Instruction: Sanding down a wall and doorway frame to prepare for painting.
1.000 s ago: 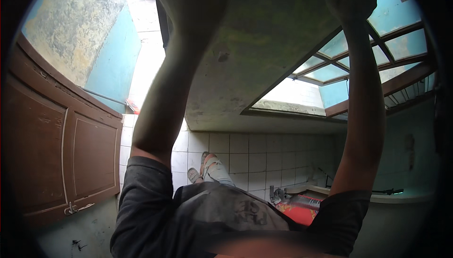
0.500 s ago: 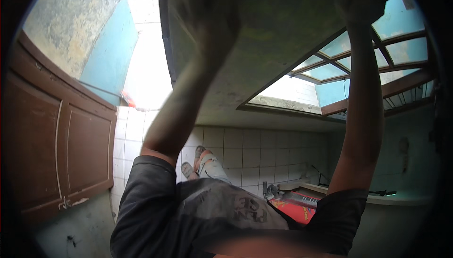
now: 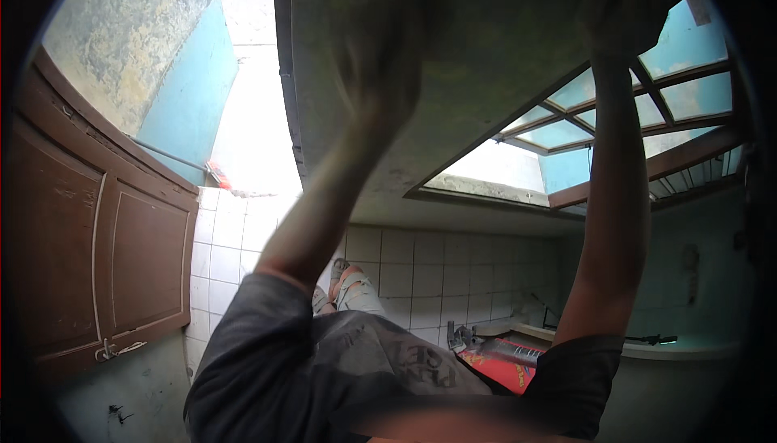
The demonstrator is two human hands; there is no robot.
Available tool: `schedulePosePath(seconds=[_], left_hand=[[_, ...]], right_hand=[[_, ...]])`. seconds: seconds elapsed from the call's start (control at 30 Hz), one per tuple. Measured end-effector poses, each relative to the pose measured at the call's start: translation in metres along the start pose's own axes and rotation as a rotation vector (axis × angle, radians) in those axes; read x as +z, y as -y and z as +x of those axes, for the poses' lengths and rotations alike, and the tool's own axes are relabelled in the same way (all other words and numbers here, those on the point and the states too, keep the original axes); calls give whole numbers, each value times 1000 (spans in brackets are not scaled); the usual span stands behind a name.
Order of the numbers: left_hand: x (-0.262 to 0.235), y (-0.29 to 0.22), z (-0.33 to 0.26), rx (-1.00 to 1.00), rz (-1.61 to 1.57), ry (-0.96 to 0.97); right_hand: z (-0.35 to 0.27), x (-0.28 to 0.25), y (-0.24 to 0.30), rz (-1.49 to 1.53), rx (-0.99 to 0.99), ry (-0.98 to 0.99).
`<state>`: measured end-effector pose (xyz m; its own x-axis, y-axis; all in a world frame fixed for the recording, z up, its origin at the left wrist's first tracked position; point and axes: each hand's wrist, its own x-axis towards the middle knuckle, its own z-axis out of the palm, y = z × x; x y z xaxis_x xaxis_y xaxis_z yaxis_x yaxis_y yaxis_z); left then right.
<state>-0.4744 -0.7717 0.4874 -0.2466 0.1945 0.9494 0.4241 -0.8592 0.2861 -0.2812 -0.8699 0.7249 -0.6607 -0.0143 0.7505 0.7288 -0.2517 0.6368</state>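
Both my arms reach up toward a dim grey-green wall (image 3: 453, 111) in front of me. Near the upper middle of that wall is my left hand (image 3: 384, 66), smeared by motion and in deep shadow. Its fingers do not show clearly, and I cannot make out anything in them. My right hand (image 3: 619, 14) is raised higher, beside the upper edge of the window opening. It looks to be against the wall, but darkness hides its fingers and anything they may hold.
A brown panelled door (image 3: 150, 249) stands at the left, by a bright doorway (image 3: 255, 119). A wooden-framed window (image 3: 615, 111) opens at the right. Behind my right arm, a red package (image 3: 498, 366) lies near a pale ledge (image 3: 688, 351). White tiles (image 3: 396, 269) cover the floor.
My left hand has shifted to the right and slightly lower in the picture, its forearm following. My right hand stays at nearly the same place on the wall.
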Motion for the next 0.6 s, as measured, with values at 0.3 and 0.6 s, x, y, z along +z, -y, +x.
schedulePosePath(seconds=[0.3, 0.6], left_hand=[[-12, -15, 77, 164, -125, 220], [-17, -15, 12, 198, -356, 361]], right_hand=[[5, -5, -1, 61, -5, 3], [-1, -4, 6, 54, 77, -1]])
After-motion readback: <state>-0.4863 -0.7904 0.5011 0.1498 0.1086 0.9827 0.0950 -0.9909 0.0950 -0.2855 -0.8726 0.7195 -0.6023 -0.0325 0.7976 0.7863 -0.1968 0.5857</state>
